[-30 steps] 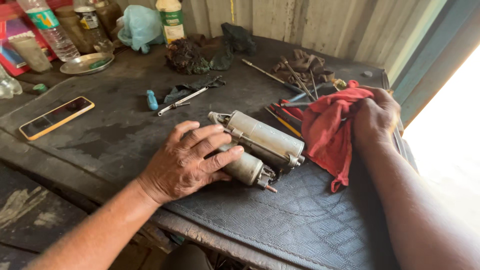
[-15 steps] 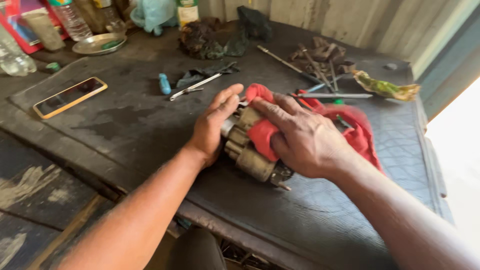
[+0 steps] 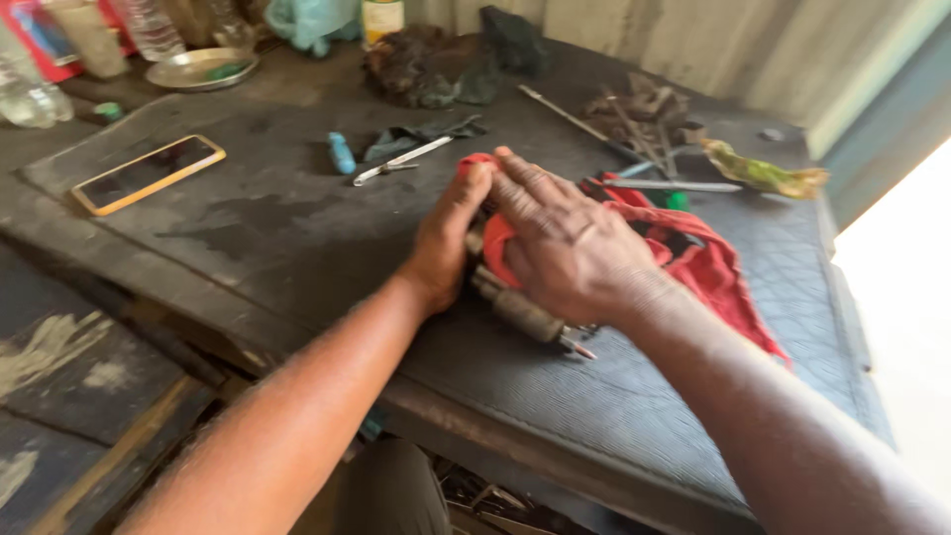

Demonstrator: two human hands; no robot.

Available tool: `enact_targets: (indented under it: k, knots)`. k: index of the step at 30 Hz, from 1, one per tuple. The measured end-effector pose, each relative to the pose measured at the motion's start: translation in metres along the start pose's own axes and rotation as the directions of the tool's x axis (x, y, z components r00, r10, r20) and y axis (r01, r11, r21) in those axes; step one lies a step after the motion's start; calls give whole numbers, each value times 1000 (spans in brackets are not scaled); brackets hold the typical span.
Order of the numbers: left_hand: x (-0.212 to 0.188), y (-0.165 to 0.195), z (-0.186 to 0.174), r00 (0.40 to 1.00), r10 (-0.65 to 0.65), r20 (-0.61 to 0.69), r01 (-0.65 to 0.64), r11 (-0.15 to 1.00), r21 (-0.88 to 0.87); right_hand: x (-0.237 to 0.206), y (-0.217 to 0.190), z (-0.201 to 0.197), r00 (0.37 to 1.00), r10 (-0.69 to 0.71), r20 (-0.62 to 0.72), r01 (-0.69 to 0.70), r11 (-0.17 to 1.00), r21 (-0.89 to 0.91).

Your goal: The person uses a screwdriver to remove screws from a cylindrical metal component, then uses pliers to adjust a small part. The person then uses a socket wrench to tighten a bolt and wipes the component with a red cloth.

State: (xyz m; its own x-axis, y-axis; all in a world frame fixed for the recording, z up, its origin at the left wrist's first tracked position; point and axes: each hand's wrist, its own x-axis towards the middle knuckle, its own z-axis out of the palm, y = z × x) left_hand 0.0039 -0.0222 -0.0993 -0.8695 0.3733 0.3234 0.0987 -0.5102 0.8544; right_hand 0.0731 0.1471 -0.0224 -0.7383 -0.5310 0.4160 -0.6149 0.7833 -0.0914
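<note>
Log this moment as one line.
left hand steadies metal motor part | right hand presses red rag on it | phone lies aside
</note>
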Motion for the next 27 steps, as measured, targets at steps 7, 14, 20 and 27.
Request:
enact_targets:
  k: [7, 14, 20, 27]
  knots:
    - [3, -3, -5, 990, 27, -137, 2, 978, 208, -75, -6, -10, 967, -253, -23, 252, 967, -44]
    - [6, -8, -3, 991, 54, -123, -24, 973, 228, -92, -11, -39, 983, -74, -165, 96, 987, 128]
    - [7, -5, -4, 991, 7, -137, 19, 982, 189, -41, -47, 1, 919, -232, -319, 237, 971, -25]
    - [5, -8, -1, 993, 85, -87, -59, 961, 269, -41, -54, 4, 957, -51, -285, 51, 999, -9]
